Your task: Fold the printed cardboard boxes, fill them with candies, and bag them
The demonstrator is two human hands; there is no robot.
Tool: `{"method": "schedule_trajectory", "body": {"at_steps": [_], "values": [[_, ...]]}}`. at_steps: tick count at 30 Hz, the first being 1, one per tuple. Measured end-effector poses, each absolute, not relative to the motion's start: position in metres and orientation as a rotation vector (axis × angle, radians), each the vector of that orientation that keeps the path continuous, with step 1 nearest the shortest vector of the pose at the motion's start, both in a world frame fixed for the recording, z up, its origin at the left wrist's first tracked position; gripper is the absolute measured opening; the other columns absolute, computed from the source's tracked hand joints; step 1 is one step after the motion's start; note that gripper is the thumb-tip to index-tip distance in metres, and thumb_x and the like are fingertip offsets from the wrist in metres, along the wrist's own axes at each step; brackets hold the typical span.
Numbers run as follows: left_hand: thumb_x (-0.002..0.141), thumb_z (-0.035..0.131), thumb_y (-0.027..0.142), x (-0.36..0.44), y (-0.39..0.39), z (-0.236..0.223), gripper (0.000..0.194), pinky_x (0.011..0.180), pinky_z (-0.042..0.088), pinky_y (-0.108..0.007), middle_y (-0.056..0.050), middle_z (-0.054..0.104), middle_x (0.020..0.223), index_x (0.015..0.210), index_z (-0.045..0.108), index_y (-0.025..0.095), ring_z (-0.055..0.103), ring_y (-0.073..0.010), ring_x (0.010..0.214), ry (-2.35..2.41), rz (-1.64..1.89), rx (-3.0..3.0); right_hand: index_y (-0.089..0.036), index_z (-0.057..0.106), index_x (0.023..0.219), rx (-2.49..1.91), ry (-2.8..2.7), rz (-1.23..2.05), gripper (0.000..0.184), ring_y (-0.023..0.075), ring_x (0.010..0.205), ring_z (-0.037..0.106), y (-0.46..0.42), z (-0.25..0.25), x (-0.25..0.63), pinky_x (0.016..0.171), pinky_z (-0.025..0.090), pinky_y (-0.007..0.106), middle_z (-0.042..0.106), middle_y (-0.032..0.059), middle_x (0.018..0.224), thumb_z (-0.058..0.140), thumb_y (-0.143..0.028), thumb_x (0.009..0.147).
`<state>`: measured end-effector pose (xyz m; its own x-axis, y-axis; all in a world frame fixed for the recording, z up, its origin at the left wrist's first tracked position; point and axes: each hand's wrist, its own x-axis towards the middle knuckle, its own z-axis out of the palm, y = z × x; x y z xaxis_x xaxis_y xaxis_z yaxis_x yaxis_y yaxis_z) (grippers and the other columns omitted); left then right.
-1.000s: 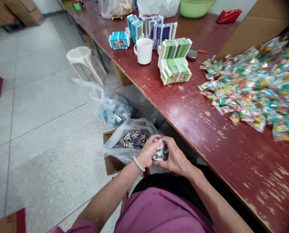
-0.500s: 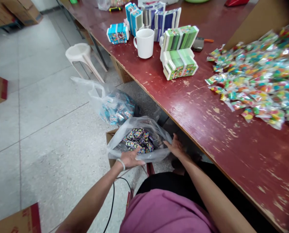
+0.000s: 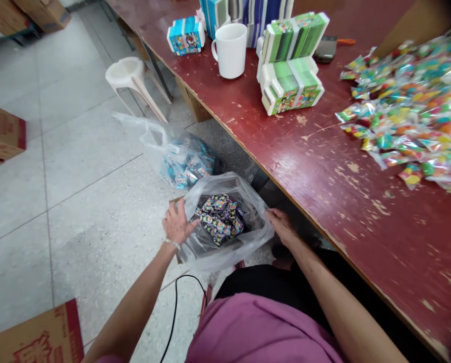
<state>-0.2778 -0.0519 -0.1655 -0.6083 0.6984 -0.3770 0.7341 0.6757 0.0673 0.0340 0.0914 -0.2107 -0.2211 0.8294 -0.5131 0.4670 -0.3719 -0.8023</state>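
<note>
Low beside the table (image 3: 308, 166), the bag (image 3: 233, 257) sits in a carton (image 3: 179, 257), dark packets (image 3: 220, 219) inside. Film should be light, floppy, slick — best held by the rim, both sides. Your left hand (image 3: 178, 223) is spread at the left rim, no grip visible; your right hand (image 3: 282, 226) curls at the right — can't tell if pinching. Packet print's too small; box (image 3: 32, 338) has red lettering, unreadable.

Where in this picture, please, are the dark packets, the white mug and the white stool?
Dark packets (image 3: 221, 219): head view, middle of the pile.
White mug (image 3: 231, 55): head view, side of its body.
White stool (image 3: 124, 72): head view, its seat.
</note>
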Motion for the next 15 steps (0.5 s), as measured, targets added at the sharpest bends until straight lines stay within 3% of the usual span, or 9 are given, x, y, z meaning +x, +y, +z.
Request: {"method": "schedule_trajectory", "body": {"at_steps": [2,5,7,12,15], "values": [[0.074,0.067,0.063,-0.299,-0.029,-0.181,0.108,0.104,0.034,-0.059,-0.028,0.026,0.156,0.156,0.017,0.013,0.033,-0.0456,0.138,2.662,-0.198,0.990,-0.016,0.069,0.087,-1.650,-1.462,1.662,0.039,0.0167,0.064,0.056,0.087,-0.191,0.035,0.058,0.042,0.026,0.063,-0.0005,0.069,0.058,-0.053,0.081],[0.068,0.074,0.056,-0.316,-0.014,-0.204,0.109,0.096,0.036,-0.062,-0.031,0.056,0.129,0.151,0.025,0.006,0.052,-0.0469,0.120,2.703,-0.246,0.839,-0.018,0.069,0.082,-1.567,-1.375,1.707,0.038,0.0162,0.063,0.053,0.077,-0.164,0.038,0.058,0.038,0.026,0.062,-0.0005,0.068,0.063,-0.054,0.073],[0.071,0.072,0.053,-0.320,-0.017,-0.212,0.101,0.092,0.037,-0.061,-0.029,0.064,0.114,0.149,0.029,0.004,0.057,-0.0460,0.112,2.738,-0.252,0.784,-0.018,0.069,0.081,-1.530,-1.320,1.735,0.037,0.0159,0.063,0.052,0.069,-0.149,0.040,0.057,0.037,0.026,0.062,-0.0001,0.068,0.065,-0.054,0.073],[0.079,0.064,0.051,-0.331,-0.036,-0.195,0.089,0.099,0.033,-0.059,-0.032,0.048,0.136,0.147,0.030,0.005,0.044,-0.0462,0.126,2.908,-0.156,0.854,-0.019,0.064,0.080,-1.433,-1.223,1.854,0.044,0.0127,0.055,0.046,0.046,-0.118,0.054,0.052,0.034,0.024,0.057,-0.0010,0.065,0.066,-0.063,0.077],[0.079,0.062,0.060,-0.345,-0.040,-0.176,0.096,0.106,0.027,-0.060,-0.029,0.031,0.151,0.151,0.021,0.011,0.031,-0.0462,0.136,3.000,-0.058,0.854,-0.019,0.060,0.080,-1.330,-1.143,2.045,0.042,0.0100,0.052,0.040,0.029,-0.102,0.068,0.050,0.031,0.023,0.052,-0.0034,0.062,0.066,-0.061,0.082]]}}
